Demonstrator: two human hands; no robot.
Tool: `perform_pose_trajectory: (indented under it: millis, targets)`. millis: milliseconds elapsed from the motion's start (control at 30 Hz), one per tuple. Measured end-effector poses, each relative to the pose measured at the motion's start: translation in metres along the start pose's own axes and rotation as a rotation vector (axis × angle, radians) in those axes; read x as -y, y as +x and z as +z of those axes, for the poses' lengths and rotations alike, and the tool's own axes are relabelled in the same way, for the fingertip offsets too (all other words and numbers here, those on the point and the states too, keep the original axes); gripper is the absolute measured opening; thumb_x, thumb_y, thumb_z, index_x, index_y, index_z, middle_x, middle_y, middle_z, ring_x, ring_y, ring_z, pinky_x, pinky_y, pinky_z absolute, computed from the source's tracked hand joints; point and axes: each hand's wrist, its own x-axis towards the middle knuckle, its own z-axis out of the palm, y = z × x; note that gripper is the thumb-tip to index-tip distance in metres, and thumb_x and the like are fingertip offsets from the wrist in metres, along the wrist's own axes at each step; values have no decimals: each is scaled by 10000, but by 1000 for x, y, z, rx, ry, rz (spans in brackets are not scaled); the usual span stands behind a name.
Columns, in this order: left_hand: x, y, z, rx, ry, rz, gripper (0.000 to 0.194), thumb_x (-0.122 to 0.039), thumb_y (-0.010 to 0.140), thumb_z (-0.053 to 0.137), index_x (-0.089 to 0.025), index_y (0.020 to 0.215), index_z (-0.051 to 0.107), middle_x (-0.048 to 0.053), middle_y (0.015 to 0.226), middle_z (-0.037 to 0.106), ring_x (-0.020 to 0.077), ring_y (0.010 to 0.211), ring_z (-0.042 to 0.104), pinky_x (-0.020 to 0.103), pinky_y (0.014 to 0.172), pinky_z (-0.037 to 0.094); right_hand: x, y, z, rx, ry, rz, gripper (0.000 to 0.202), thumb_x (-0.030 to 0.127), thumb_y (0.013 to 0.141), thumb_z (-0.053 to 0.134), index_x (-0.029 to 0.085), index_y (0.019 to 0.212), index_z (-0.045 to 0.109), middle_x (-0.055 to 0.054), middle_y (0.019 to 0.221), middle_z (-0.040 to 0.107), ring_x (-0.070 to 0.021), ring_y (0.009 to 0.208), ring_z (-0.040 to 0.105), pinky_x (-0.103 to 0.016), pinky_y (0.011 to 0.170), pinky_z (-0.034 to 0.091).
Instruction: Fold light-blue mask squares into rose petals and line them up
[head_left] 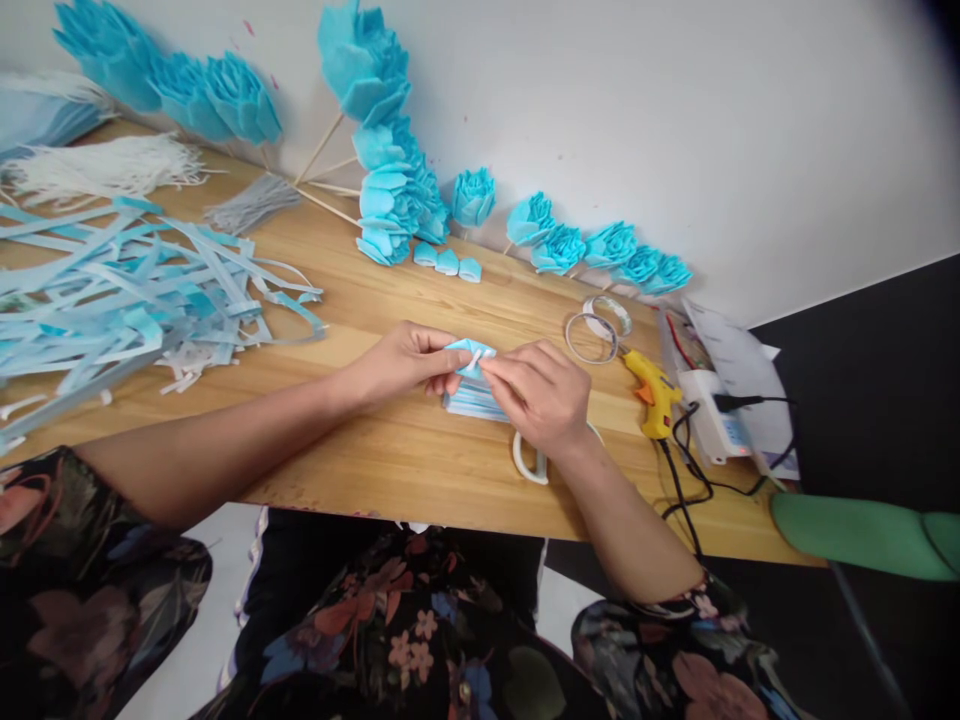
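Near the middle of the table, my left hand [412, 362] grips a small folded light-blue fabric piece [466, 347] between thumb and fingers. My right hand [541, 388] is closed in a pinch at the right edge of the same piece, where a short white strip [475, 359] shows. Exactly what the right fingertips clasp is partly hidden. Below the hands lies a stack of light-blue pleated fabric pieces [474, 398], partly covered. A white-handled tool [529, 462], perhaps scissors, lies under my right wrist. Three small folded blue pieces [447, 262] rest farther back.
Blue fabric flowers on sticks [386, 190] line the wall. A heap of blue and white strips [150, 290] covers the left side. Tape rolls [592, 336], a yellow glue gun [654, 392] with its cord, and a white power strip [709, 410] lie right. A green chair part [855, 535] meets the table corner.
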Motion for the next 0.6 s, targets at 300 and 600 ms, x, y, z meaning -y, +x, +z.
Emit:
perform_pose_trajectory:
  millis: [300, 600]
  targets:
    - [0, 1, -1, -15, -23, 6, 364, -440, 845, 646, -137, 647, 615, 5, 574, 598, 79, 517, 504, 193, 510, 407, 1, 2, -2, 57, 191, 93, 199, 335, 920, 605, 248, 1079, 688, -25, 817, 700, -177, 745, 600, -346, 707, 485]
    - [1, 2, -1, 10, 92, 9, 292, -373, 840, 643, -128, 683, 617, -5, 579, 606, 71, 525, 495, 189, 531, 383, 3, 2, 0, 75, 701, 530, 319, 320, 911, 603, 252, 1223, 592, -5, 919, 676, -141, 823, 644, -302, 752, 526]
